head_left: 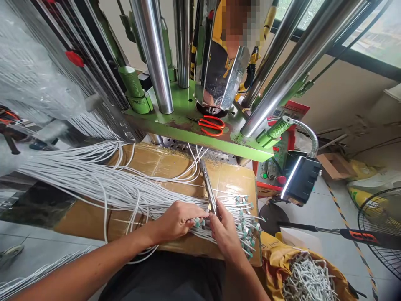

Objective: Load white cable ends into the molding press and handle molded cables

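Observation:
My left hand (178, 219) is closed around a few white cables, whose green connector ends (199, 222) stick out past its fingers. Its fingertips reach the near end of a slim metal bar (209, 186) with small brass-coloured pieces along its left side. My right hand (224, 228) has its thumb and fingers closed about that same near end, close to the left fingertips. What lies between the fingertips is partly hidden. Beneath both hands a thick bundle of white cables (125, 184) runs across the cardboard (225, 175). Many more green-tipped ends (246, 228) lie right of my right hand.
A green press plate (181, 125) with steel columns stands ahead, with orange-handled scissors (211, 123) on it. At right are a lit lamp (297, 179), a control box (275, 163), a fan (380, 230) and a yellow sack (272, 259) of white scraps. Shiny metal reflects a person.

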Demonstrator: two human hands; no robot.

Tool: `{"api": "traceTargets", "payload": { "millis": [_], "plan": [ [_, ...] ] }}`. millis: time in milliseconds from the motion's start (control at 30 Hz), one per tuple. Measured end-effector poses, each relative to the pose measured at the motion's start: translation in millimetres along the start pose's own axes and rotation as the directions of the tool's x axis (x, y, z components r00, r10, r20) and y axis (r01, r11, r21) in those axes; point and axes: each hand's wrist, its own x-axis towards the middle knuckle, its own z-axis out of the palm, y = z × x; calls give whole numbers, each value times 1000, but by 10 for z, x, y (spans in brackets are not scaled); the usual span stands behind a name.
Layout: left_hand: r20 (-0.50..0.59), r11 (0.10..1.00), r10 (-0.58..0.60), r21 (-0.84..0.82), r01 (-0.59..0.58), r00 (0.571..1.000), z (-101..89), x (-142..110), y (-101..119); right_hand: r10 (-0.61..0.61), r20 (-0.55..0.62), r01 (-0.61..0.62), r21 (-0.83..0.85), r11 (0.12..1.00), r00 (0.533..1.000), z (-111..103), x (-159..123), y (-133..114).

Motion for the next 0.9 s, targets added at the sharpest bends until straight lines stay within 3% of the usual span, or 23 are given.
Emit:
{"api": "traceTargets", "payload": {
  "millis": [133,233,333,400,467,567,667,733,833,900],
  "plan": [
    [16,998,-31,51,30,999,49,-32,-67,-112,-3,112,-71,991,994,21,-4,-26],
    [-14,1000,-29,0,29,999,51,-2,-52,-161,9,161,-101,982,987,38,0,-69],
    [-68,978,-163,-143,152,984,-12,70,32,-132,12,133,-110,985,991,42,5,-112],
    [-83,906,-341,-297,303,936,-79,113,86,-64,19,65,-77,995,998,36,7,-135],
    [-85,818,-456,-432,379,886,-146,138,115,-7,24,7,-27,1000,1000,25,9,-149],
    [-120,712,-515,-612,345,849,-214,148,118,12,13,-12,2,1000,1000,10,16,-148],
    [-120,508,-606,-819,267,786,-240,156,119,21,15,-21,3,1000,1000,5,28,-126],
    [-114,425,-639,-877,226,761,-254,163,127,26,26,-26,15,1000,999,5,34,-116],
    [-111,449,-609,-864,226,786,-283,168,137,32,32,-33,39,999,999,3,36,-121],
    [-100,537,-582,-792,290,807,-297,172,135,47,38,-50,66,997,998,2,31,-134]
  ]
}}
